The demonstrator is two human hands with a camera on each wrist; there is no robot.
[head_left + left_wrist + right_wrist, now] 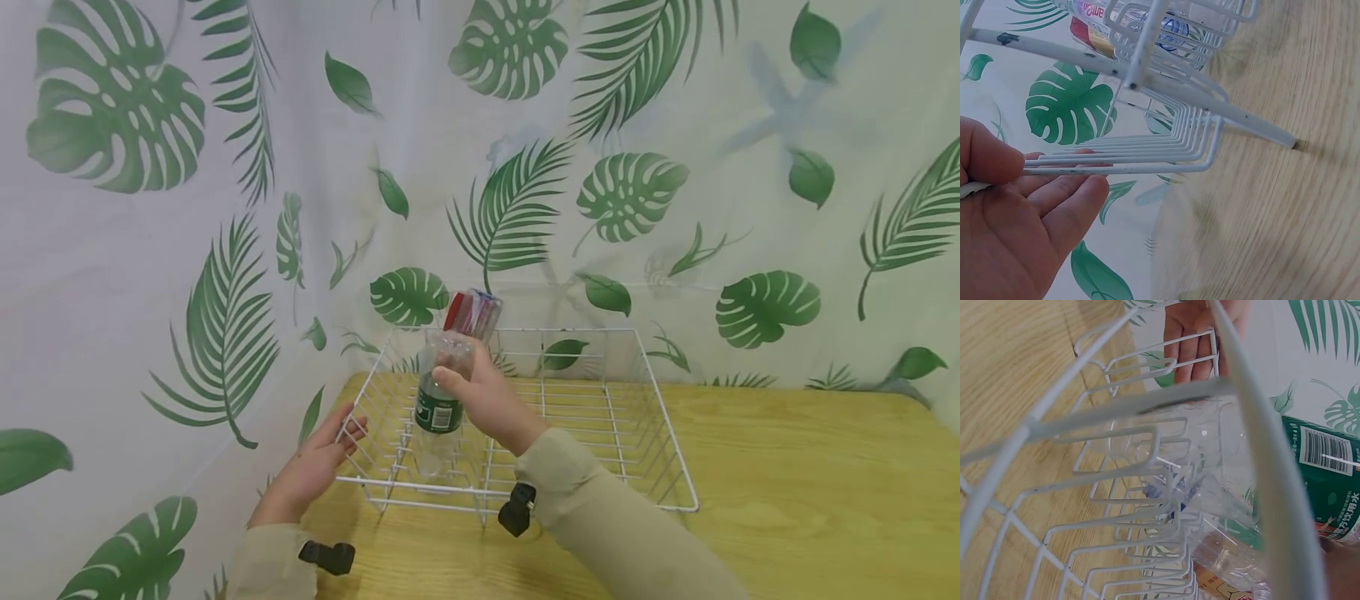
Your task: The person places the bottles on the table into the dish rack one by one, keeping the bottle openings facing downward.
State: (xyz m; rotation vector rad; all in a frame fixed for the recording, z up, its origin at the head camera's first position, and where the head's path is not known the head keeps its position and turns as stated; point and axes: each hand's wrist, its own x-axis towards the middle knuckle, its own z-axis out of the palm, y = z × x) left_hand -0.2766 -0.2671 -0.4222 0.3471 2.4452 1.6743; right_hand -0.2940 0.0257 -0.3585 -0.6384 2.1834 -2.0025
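My right hand (491, 398) grips a clear plastic bottle (438, 404) with a green label, held tilted inside a white wire basket (585, 330). Behind that hand, a second clear bottle (476, 315) with red on it rises above the basket's back rim; the hand hides its lower part. In the left wrist view, a bottle with a red and yellow label (1094, 36) shows past the wires. With thumb and fingers, my left hand (318, 458) holds the basket's left side rim. The green label (1325, 456) and its barcode face the right wrist camera.
The basket stands on a yellow wood-grain table (795, 475). A white curtain (720, 167) printed with green leaves hangs behind the table and along its left side. Black straps with small devices (517, 510) sit on both sleeves.
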